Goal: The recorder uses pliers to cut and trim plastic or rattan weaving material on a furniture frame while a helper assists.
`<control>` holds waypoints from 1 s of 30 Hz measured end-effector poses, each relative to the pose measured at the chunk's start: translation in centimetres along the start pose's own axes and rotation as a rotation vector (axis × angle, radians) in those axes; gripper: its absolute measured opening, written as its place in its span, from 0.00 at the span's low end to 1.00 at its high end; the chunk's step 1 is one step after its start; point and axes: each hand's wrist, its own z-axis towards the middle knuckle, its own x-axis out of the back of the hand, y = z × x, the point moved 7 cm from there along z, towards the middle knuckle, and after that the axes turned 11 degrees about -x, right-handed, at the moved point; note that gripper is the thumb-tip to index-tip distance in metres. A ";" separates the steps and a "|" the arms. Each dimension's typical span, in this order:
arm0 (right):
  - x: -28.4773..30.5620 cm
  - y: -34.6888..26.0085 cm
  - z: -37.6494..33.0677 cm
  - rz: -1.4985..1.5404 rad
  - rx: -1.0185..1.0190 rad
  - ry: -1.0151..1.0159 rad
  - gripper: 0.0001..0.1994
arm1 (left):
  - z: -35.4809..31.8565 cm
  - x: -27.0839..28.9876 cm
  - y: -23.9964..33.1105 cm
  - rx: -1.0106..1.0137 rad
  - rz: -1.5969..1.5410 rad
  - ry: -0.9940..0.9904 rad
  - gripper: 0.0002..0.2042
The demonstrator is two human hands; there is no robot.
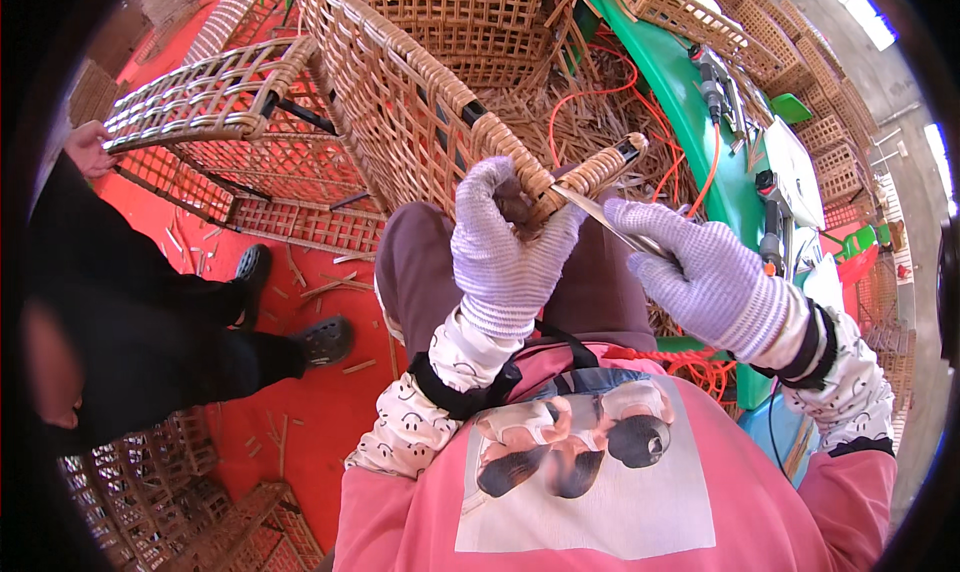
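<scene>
A woven rattan frame [400, 102] rests across my lap, its wrapped rim ending at a dark metal tube tip [630, 150]. My left hand [505, 247], in a pale knitted glove, is closed around the wrapped rim near its end. My right hand [705, 277], gloved the same way, pinches a thin flat rattan strip [600, 214] that runs from the rim wrapping toward my fingers. The strip is taut between rim and hand.
Another person in black sits at the left, a hand [88, 147] on a second woven panel [215, 87]. Rattan scraps litter the red floor [320, 402]. A green bench [690, 92] with tools and an orange hose [600, 97] lies on the right; stacked woven baskets [150, 492] stand lower left.
</scene>
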 end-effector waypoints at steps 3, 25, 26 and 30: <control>0.3 -0.1 -0.8 0.129 0.172 0.082 0.17 | 0.3 0.4 0.2 0.023 0.007 -0.003 0.29; -10.2 9.4 -0.7 1.238 -0.012 -0.114 0.08 | 3.4 -0.7 2.6 -0.492 0.474 -0.901 0.34; -10.0 8.7 0.0 1.173 0.029 -0.054 0.08 | 3.6 -1.1 2.3 -0.482 0.435 -0.942 0.34; -10.0 7.2 3.1 1.309 0.107 0.074 0.10 | 4.1 -2.4 1.9 -0.463 0.374 -1.015 0.34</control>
